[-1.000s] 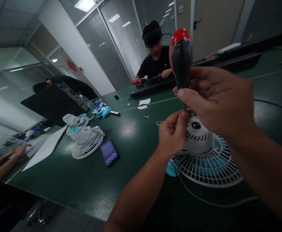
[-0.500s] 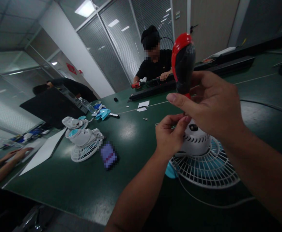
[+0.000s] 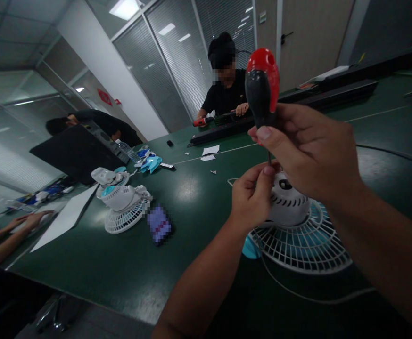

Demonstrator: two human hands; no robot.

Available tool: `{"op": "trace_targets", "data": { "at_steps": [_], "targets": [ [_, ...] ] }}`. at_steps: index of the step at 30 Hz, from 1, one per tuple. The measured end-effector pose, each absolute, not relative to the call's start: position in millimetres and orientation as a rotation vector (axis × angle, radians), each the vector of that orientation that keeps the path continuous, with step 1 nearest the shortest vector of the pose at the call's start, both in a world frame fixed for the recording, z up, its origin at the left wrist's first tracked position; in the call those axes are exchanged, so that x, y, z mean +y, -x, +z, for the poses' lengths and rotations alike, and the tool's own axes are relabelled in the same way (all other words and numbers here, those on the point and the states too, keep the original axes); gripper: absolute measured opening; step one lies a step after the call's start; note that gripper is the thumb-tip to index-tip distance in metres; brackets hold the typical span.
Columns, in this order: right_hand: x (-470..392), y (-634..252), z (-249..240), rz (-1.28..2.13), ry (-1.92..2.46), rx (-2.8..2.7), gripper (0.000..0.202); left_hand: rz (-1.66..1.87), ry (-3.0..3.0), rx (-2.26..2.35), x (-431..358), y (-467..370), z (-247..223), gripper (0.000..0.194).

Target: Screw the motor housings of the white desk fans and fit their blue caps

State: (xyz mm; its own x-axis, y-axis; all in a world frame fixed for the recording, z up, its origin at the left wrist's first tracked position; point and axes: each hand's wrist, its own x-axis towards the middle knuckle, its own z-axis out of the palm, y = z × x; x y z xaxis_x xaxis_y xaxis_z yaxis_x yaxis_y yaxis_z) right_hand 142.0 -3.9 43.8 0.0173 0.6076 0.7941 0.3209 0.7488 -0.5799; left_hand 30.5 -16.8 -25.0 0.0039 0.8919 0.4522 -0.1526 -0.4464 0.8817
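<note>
My right hand [image 3: 308,146] is closed round the lower part of a red and black screwdriver [image 3: 262,87], held upright with its shaft down. At the shaft's lower end my left hand [image 3: 253,193] pinches with thumb and forefinger; whether a screw is between them is hidden. Right beneath both hands a white electric fan [image 3: 291,205] lies face down on its grille, its vented motor housing on top. Blue blades show through the wire grille [image 3: 308,256]. A light blue fan part [image 3: 251,248] sits at its left edge.
A second white fan [image 3: 121,197] and a blurred purple item [image 3: 159,225] stand left on the green table [image 3: 192,263]. A white cable [image 3: 308,296] runs in front. Across the table a person [image 3: 227,89] holds a red power tool [image 3: 201,122]. Another person's forearms [image 3: 18,230] rest far left.
The screwdriver's handle has turned, its red side now facing right, and it leans slightly left. My right fingers have rolled round it. My left pinch stays near the shaft's tip.
</note>
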Motion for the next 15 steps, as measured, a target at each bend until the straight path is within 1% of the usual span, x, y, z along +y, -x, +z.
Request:
{"op": "trace_targets", "data": {
  "at_steps": [5,8,10,15],
  "targets": [
    [-4.2,-140.2,43.5,0.299,0.797,-1.535,0.03,1.537,-1.517,0.811,-14.4,-27.5,-26.1,0.026],
    [-2.3,-139.2,42.5,0.295,0.787,-1.513,0.026,1.55,-1.466,0.878,-13.5,-28.1,-27.0,0.02],
    [-0.9,-139.2,42.4,0.265,0.796,-1.503,0.028,1.562,-1.421,0.905,-13.2,-29.0,-27.3,0.015],
    [1.8,-139.9,42.6,0.189,0.789,-1.474,0.028,1.59,-1.332,0.834,-14.2,-31.3,-24.8,0.009]
  ]
}}
